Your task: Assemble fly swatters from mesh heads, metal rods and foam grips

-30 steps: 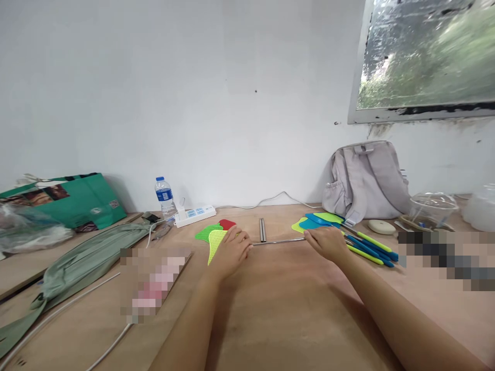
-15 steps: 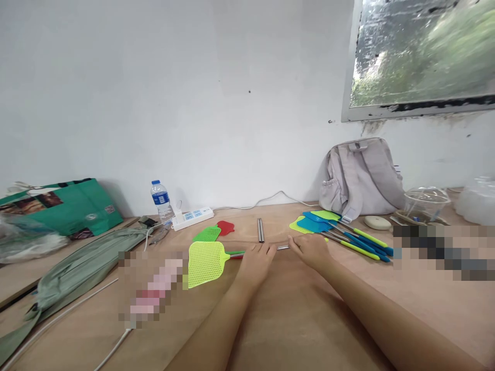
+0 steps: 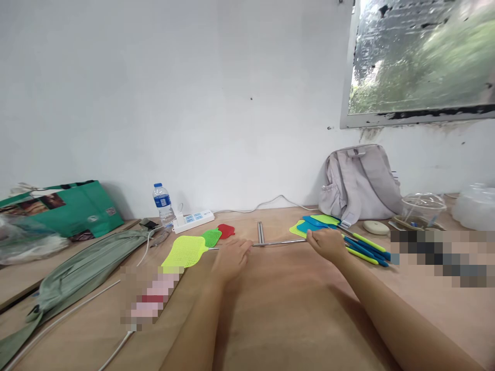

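Note:
A fly swatter with a yellow-green mesh head (image 3: 186, 251) lies across in front of me, its thin metal rod stretching to the right. My left hand (image 3: 231, 259) is closed over the rod near the head. At the other end, my right hand (image 3: 327, 245) is wrapped round the swatter and hides its grip. Between my hands a long stretch of bare rod shows. Just behind it, short metal tubes (image 3: 260, 232) lie side by side on the table. Green (image 3: 211, 237) and red (image 3: 226, 231) swatter heads lie beyond my left hand.
Several blue and yellow-green swatters (image 3: 365, 245) lie at the right. Behind them stands a grey backpack (image 3: 359, 183). A water bottle (image 3: 162, 203) and a white power strip (image 3: 193, 220) are at the back left, near a grey-green cloth bag (image 3: 85, 263) and cables.
My hands have moved apart, the left one leftward and the right one rightward. More metal rod shows between them, and the yellow-green head has shifted left.

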`<action>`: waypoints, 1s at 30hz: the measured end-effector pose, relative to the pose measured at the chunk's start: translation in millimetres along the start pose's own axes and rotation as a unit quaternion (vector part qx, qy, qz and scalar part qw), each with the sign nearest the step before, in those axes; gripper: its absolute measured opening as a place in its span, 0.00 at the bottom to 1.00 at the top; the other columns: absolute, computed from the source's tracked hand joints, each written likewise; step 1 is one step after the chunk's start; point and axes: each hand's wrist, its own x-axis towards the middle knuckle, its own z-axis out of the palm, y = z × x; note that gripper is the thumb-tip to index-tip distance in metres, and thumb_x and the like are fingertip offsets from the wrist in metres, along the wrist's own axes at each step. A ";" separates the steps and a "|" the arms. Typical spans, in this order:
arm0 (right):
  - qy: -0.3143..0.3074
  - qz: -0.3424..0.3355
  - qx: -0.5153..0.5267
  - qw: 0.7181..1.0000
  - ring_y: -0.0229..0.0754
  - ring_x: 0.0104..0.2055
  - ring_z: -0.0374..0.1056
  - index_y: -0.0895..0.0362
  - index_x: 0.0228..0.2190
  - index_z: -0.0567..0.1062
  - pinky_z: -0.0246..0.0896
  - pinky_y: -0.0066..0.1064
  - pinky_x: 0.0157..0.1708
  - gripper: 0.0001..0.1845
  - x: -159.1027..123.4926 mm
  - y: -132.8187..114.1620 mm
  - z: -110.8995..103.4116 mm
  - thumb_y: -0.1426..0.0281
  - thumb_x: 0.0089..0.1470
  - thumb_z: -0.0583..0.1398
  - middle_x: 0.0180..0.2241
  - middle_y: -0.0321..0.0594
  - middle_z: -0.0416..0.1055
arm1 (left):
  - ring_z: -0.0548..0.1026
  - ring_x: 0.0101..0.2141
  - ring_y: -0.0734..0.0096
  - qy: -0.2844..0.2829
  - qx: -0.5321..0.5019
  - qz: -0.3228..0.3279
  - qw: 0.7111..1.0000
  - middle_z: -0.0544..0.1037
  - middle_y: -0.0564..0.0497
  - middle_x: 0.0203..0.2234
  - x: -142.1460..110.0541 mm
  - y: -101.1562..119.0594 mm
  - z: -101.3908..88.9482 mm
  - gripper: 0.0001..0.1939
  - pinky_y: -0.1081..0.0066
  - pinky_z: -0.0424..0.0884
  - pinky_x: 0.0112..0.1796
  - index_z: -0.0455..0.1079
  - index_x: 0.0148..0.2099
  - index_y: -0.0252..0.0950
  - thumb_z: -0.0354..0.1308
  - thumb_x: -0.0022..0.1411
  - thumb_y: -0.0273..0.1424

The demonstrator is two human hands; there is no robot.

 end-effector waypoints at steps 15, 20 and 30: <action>-0.007 0.009 -0.038 0.999 0.37 0.19 0.63 0.59 0.13 0.72 0.35 0.30 0.20 0.31 -21.7 64.8 -2.1 0.61 0.56 0.42 0.17 0.44 0.70 | 0.70 0.41 0.68 0.015 -0.047 -0.011 0.999 0.74 0.51 0.40 -22.4 -38.7 -0.7 0.13 0.67 0.63 0.41 0.66 0.40 0.38 0.40 0.61 0.29; -0.028 0.020 -0.058 0.998 0.39 0.21 0.64 0.59 0.14 0.72 0.36 0.30 0.20 0.31 -31.8 93.1 -0.1 0.61 0.56 0.42 0.18 0.46 0.71 | 0.69 0.42 0.67 0.005 -0.052 -0.028 0.998 0.74 0.51 0.41 -26.1 -45.1 2.5 0.14 0.66 0.63 0.42 0.67 0.42 0.39 0.40 0.62 0.30; -0.085 0.035 -0.054 0.994 0.41 0.23 0.64 0.58 0.16 0.73 0.39 0.30 0.21 0.31 -39.2 121.7 4.8 0.59 0.56 0.41 0.20 0.46 0.71 | 0.70 0.39 0.67 -0.006 -0.046 -0.029 0.998 0.74 0.50 0.37 -31.7 -50.1 4.4 0.17 0.67 0.64 0.41 0.67 0.41 0.38 0.37 0.64 0.33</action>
